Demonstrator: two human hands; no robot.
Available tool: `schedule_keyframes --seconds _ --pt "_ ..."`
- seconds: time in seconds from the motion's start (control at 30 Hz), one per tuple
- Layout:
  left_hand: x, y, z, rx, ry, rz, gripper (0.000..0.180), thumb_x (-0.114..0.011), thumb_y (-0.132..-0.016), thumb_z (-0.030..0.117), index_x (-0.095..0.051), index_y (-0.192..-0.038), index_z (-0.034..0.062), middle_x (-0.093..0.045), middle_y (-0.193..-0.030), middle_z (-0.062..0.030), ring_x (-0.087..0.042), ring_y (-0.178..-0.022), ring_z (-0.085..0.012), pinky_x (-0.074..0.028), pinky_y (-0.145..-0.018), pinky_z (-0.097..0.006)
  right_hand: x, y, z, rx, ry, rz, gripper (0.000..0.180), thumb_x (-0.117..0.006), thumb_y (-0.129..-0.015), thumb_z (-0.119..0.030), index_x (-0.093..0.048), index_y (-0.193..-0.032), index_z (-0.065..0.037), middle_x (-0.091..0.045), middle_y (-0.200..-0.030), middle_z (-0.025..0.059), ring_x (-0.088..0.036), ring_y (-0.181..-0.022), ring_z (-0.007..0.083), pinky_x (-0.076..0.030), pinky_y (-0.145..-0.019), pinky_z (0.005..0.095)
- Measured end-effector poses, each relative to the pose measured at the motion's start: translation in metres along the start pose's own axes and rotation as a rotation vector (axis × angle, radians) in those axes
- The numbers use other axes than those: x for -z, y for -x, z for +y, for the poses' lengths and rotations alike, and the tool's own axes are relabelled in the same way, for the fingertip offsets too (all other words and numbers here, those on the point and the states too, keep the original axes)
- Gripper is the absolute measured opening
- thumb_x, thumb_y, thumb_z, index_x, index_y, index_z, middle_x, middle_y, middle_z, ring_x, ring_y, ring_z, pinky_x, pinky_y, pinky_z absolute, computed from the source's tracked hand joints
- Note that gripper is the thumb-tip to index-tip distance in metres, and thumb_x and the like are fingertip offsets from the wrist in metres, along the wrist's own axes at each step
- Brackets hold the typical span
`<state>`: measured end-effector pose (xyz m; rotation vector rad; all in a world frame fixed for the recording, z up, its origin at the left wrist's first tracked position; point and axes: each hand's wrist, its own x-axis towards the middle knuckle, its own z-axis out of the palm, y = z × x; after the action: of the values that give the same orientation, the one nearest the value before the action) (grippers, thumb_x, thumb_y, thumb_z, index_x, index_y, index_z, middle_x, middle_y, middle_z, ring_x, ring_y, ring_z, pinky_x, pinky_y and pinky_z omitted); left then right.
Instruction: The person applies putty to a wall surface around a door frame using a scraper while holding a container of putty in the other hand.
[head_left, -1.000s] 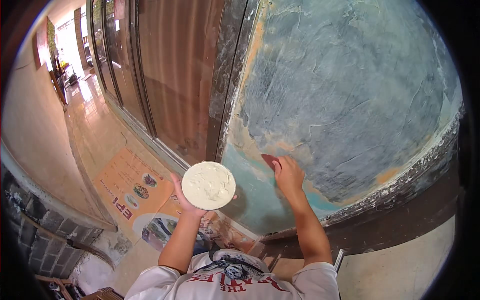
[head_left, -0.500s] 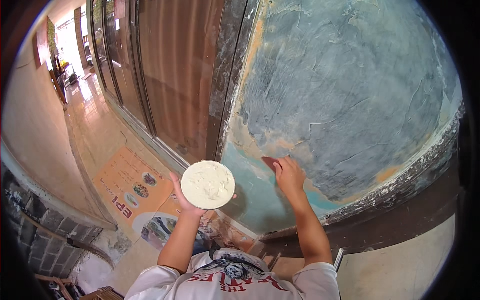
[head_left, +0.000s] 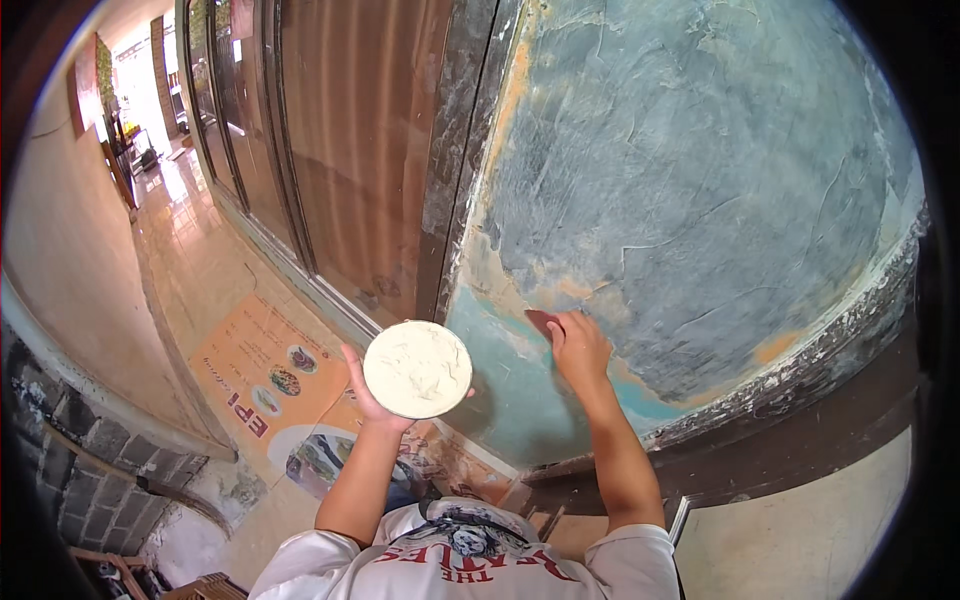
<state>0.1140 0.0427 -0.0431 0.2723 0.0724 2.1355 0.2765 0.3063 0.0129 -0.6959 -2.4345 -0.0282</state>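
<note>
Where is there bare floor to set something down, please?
Bare floor shows beyond the orange banner, between the cream wall and the dark-framed panels. It is crowded at lower left, with wooden pieces near the block wall.

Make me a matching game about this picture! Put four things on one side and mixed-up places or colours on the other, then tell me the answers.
Things:
1. round tub of pale paste
2. flat tool
3. printed sheet
4. wall

Places or colours:
A. patchy blue-grey and green
B. held in the right hand
C. spread on the floor
D. held in the left hand

Right pairs: 1-D, 2-B, 3-C, 4-A.
</note>
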Motion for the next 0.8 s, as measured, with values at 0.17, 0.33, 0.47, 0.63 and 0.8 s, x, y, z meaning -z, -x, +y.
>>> schedule_keyframes --seconds 0.17,0.33,0.47,0.63,0.8 --pt "-0.006 0.0 -0.004 0.02 0.03 -0.001 0.106 -0.033 -0.085 0.095 -0.047 -0.155 0.0166 -0.045 -0.16 -0.0171 -0.046 -0.14 -0.052 -0.028 -0.1 -0.093 -0.027 0.006 0.0 0.001 0.058 -0.128 0.015 -0.066 -0.099 -0.028 -0.071 -0.103 -0.015 -0.068 -0.101 0.0029 -0.067 -0.098 0.0314 -0.058 -0.073 0.0507" --pt "-0.003 0.0 0.0 0.007 0.015 0.03 0.106 -0.035 -0.085 0.095 -0.049 -0.154 0.0159 -0.046 -0.159 -0.0176 -0.046 -0.139 -0.0527 -0.028 -0.099 -0.093 -0.012 -0.012 -0.006 -0.039 0.099 -0.068 0.015 -0.066 -0.099 -0.028 -0.071 -0.102 -0.014 -0.068 -0.101 0.0032 -0.066 -0.098 0.0317 -0.057 -0.072 0.0507" --pt "0.0 0.0 0.001 0.015 -0.007 0.034 0.106 -0.036 -0.085 0.095 -0.05 -0.153 0.0153 -0.046 -0.159 -0.0178 -0.047 -0.138 -0.053 -0.029 -0.099 -0.093 -0.002 -0.009 0.0 -0.018 0.017 0.019 0.015 -0.068 -0.097 -0.028 -0.07 -0.1 -0.014 -0.068 -0.1 0.0039 -0.066 -0.097 0.032 -0.056 -0.07 0.0512" --pt "-0.004 0.0 -0.003 0.02 0.043 0.019 0.108 -0.035 -0.085 0.095 -0.048 -0.154 0.0143 -0.045 -0.16 -0.0196 -0.046 -0.139 -0.055 -0.028 -0.098 -0.093 -0.014 0.012 0.011 0.017 0.015 -0.05 0.013 -0.069 -0.096 -0.027 -0.069 -0.099 -0.014 -0.068 -0.098 0.0036 -0.067 -0.096 0.0317 -0.055 -0.069 0.0517" --pt "-0.007 0.001 -0.005 0.035 0.088 -0.037 0.108 -0.036 -0.085 0.094 -0.048 -0.155 0.012 -0.044 -0.16 -0.021 -0.046 -0.139 -0.0559 -0.027 -0.098 -0.093 -0.005 0.005 0.009 -0.034 0.06 0.038 0.014 -0.069 -0.096 -0.026 -0.07 -0.1 -0.013 -0.069 -0.097 0.0047 -0.067 -0.096 0.0323 -0.056 -0.072 0.0499"
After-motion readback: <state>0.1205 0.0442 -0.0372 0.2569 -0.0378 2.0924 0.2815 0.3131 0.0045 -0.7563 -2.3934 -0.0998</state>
